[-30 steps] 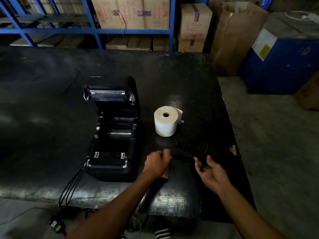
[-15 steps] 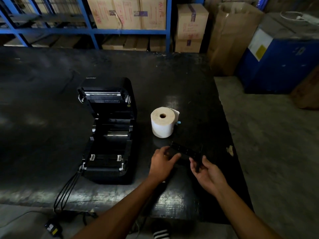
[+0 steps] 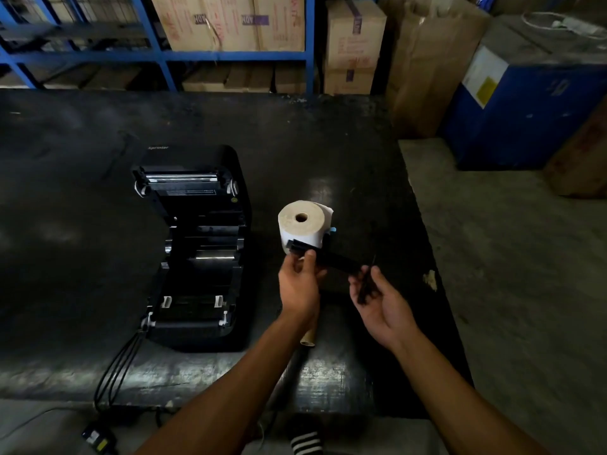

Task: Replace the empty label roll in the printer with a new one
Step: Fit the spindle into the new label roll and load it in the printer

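Both hands hold a black spindle point(image 3: 331, 259) in the air above the dark table point(image 3: 361, 178), near its right edge. Left hand point(image 3: 299, 285) pinches one end of the spindle between thumb and fingers. Right hand point(image 3: 382, 298), palm up, grips the other end, where a thin black flange point(image 3: 367, 284) stands across the fingers. Just behind the spindle, a full white label roll point(image 3: 303, 229) stands on end on the table, its hollow core facing up. Partly hidden under the left wrist, a bare cardboard core point(image 3: 309, 336) lies on the table near the front edge. Left of the hands sits a black printer point(image 3: 197, 244) with its lid swung open and its roll bay empty. Black cables point(image 3: 115, 366) run from its front left corner over the table's front edge. Cardboard boxes point(image 3: 230, 21) on blue shelving stand beyond the far edge.
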A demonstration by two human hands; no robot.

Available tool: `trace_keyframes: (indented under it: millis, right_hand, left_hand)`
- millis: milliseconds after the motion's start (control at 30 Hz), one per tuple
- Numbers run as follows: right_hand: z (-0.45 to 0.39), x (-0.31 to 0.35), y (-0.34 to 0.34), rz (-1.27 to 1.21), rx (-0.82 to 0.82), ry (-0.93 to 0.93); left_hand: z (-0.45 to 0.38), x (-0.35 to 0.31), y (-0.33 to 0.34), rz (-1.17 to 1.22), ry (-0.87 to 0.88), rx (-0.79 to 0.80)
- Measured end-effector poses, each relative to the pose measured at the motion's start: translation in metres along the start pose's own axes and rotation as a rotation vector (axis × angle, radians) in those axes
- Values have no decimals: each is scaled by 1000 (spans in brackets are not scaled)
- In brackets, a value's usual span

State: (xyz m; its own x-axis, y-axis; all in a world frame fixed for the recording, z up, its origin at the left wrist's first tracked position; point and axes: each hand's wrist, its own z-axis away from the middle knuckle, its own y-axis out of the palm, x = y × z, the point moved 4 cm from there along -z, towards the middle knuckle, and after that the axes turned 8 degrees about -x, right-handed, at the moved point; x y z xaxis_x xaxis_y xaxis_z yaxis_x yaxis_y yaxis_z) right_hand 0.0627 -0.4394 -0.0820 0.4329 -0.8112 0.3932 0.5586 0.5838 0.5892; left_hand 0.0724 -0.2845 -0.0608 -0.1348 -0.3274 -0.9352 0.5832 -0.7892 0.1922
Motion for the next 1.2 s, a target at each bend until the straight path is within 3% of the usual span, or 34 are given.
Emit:
trace_keyframes:
  millis: [100, 233, 300, 467, 733, 900, 1033, 1100, 1200]
  right_hand:
    - [-2, 13, -13, 283, -119, -145]
    - [-7, 23, -42, 922, -349, -482]
    - [-10, 25, -51, 1215, -443, -624]
    - [-13, 16, -70, 1558, -407, -813]
    - [-11, 9, -81, 1662, -393, -875]
    - [-12, 9, -79, 1677, -407, -889]
    - [-13, 9, -80, 1675, -419, -873]
    - [-13, 11, -78, 1617, -423, -869]
    - [-17, 18, -66, 1606, -475, -848]
  left_hand:
    - [-9, -12, -3, -286, 113, 11]
    - [0, 11, 12, -884, 95, 438]
    - [13, 29, 21, -1072, 127, 555]
    - [27, 56, 36, -1375, 218, 579]
    - [27, 66, 46, -1500, 307, 614]
    - [24, 69, 44, -1482, 277, 587]
    - [19, 55, 44, -1417, 355, 577]
    - [10, 34, 43, -1339, 445, 504]
    - [-15, -11, 41, -1326, 682, 256]
